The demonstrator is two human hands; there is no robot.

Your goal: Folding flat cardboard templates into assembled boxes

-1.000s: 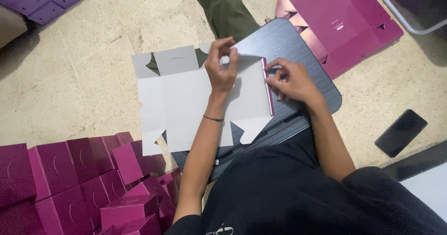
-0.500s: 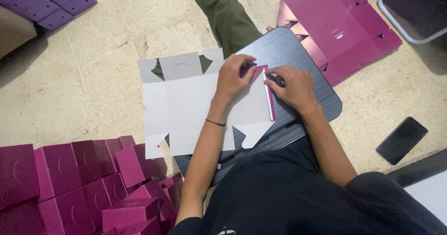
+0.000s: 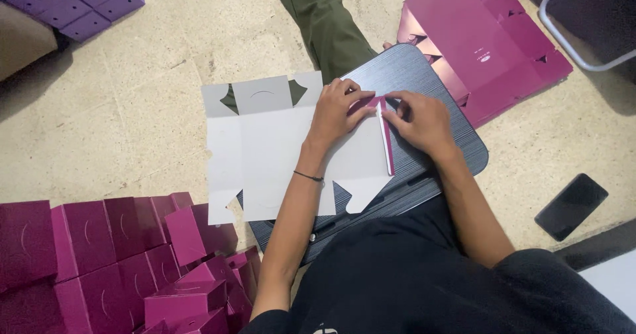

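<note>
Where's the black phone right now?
In the head view, the black phone lies flat on the floor at the right, beyond the person's right arm, below the stack of flat magenta box sheets and apart from the grey board.

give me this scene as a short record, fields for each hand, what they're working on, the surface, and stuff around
left hand: pressing on the right part of the flat box sheet, fingers at its magenta side flap
right hand: pinching the magenta flap at the sheet's right edge
work piece: unfolded box sheet, white side up
surface: dark board on the person's lap
floor left: folded magenta boxes
floor top right: stack of flat magenta sheets
floor right: black phone
top left: purple boxes
</note>
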